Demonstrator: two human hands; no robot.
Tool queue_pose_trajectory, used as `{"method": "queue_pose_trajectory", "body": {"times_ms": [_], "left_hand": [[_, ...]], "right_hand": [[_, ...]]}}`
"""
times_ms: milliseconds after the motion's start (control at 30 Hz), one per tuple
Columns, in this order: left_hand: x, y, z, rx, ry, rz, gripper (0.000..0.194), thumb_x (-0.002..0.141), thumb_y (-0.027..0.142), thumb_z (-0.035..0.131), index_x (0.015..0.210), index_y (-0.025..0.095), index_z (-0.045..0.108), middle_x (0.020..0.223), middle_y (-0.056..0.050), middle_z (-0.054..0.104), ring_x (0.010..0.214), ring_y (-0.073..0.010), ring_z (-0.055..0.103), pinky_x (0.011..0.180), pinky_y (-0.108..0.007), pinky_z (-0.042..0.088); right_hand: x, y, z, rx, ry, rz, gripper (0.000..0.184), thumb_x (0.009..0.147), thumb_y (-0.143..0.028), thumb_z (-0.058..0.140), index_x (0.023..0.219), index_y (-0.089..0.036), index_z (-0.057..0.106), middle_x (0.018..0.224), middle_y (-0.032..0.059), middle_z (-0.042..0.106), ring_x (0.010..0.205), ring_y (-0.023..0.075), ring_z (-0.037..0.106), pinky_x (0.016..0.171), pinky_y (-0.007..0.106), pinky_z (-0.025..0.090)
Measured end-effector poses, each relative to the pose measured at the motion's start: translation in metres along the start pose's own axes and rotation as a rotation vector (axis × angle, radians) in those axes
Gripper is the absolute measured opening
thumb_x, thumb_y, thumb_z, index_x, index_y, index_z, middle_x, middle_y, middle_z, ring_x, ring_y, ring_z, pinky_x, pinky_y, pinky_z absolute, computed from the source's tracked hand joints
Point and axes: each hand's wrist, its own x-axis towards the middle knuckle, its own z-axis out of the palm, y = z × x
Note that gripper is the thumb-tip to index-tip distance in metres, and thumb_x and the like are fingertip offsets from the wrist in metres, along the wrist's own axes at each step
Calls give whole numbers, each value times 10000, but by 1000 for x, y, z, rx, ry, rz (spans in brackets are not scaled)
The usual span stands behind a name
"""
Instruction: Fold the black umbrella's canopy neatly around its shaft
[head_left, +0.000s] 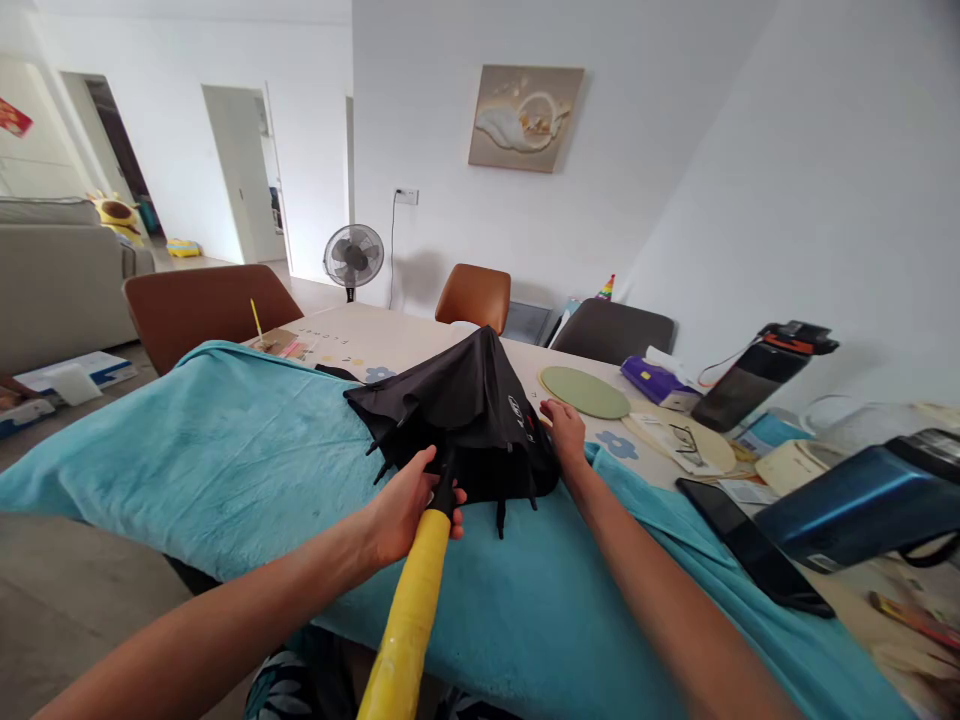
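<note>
A black umbrella (450, 400) with its canopy partly spread lies on a light blue blanket (247, 460), its tip pointing away from me. Several dark rib ends stick out along the near edge. My left hand (411, 505) is closed round the black shaft, just above the thick yellow-wrapped handle (412, 620), which runs down toward me. At the canopy's right side, beside a white printed logo, my right hand (568, 432) has its fingers bent against the cloth. Part of those fingers is hidden by the canopy.
The blanket covers the near part of a table (397, 330). On the right are a green round mat (585, 391), eyeglasses (686, 445), a phone (754, 545), a blue bottle (862, 500) and a tilted dark bottle (746, 375). Chairs and a fan (354, 256) stand beyond.
</note>
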Motion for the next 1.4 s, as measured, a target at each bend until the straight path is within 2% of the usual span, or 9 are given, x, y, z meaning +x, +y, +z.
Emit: {"method": "queue_pose_trajectory", "body": {"times_ms": [167, 300, 467, 633, 867, 1000, 1100, 1233, 1400], "left_hand": [[7, -5, -10, -16, -45, -36, 468, 802, 576, 334, 887, 124, 422, 807, -108, 569, 654, -211, 585, 634, -359, 489], [9, -4, -16, -20, -111, -79, 515, 797, 604, 310, 917, 118, 425, 787, -107, 571, 667, -225, 598, 690, -401, 485], [12, 7, -22, 68, -173, -125, 550, 756, 617, 391, 979, 116, 434, 881, -134, 582, 740, -262, 612, 731, -453, 475], [29, 23, -30, 157, -131, -184, 290, 793, 297, 454, 954, 58, 493, 835, -122, 598, 735, -223, 613, 737, -388, 490], [43, 30, -33, 210, -119, -42, 168, 788, 199, 512, 843, 41, 521, 740, -134, 608, 648, -211, 622, 670, -354, 499], [32, 44, -37, 59, -280, 56, 245, 849, 263, 445, 860, 42, 548, 756, -125, 609, 631, -154, 602, 640, -271, 490], [26, 52, -43, -113, -404, 103, 286, 861, 293, 426, 942, 49, 552, 797, -97, 608, 654, -118, 584, 670, -229, 476], [30, 44, -46, -38, -394, -20, 335, 871, 299, 366, 914, 30, 561, 797, -133, 614, 681, -169, 595, 720, -308, 464], [37, 37, -44, 14, -336, -33, 359, 867, 311, 359, 911, 17, 561, 762, -143, 612, 647, -172, 594, 707, -302, 446]], "right_hand": [[-62, -61, -24, -115, -323, -404, 383, 797, -264, 470, 1177, -225, 488, 1237, 56, 509, 1151, 188, 456, 966, 374, 362], [-97, -90, -23, -262, -542, -628, 348, 838, -195, 431, 1179, -242, 485, 1199, 48, 531, 1123, 175, 484, 965, 369, 383], [-105, -90, -13, -357, -553, -810, 362, 841, -76, 327, 1131, -203, 503, 1225, 66, 502, 1159, 163, 450, 997, 386, 364], [-105, -87, -12, -529, -574, -985, 338, 821, -83, 387, 1109, -184, 534, 1232, 91, 483, 1187, 203, 421, 984, 399, 385], [-80, -136, 6, -498, -309, -829, 213, 858, -259, 440, 1000, -216, 594, 1037, 78, 569, 1002, 195, 538, 902, 367, 428], [-70, -164, 28, -369, -173, -794, 230, 874, -304, 403, 981, -203, 580, 995, 75, 587, 970, 194, 546, 860, 367, 445], [-77, -165, 43, -350, -269, -819, 217, 878, -283, 394, 979, -202, 568, 1032, 71, 577, 990, 183, 538, 872, 342, 435], [-89, -153, 50, -441, -507, -797, 183, 866, -287, 419, 928, -195, 565, 1035, 68, 580, 962, 180, 555, 843, 319, 443], [-93, -139, 34, -544, -512, -627, 270, 830, -375, 468, 1022, -193, 519, 989, 70, 600, 898, 205, 581, 774, 349, 470]]}}
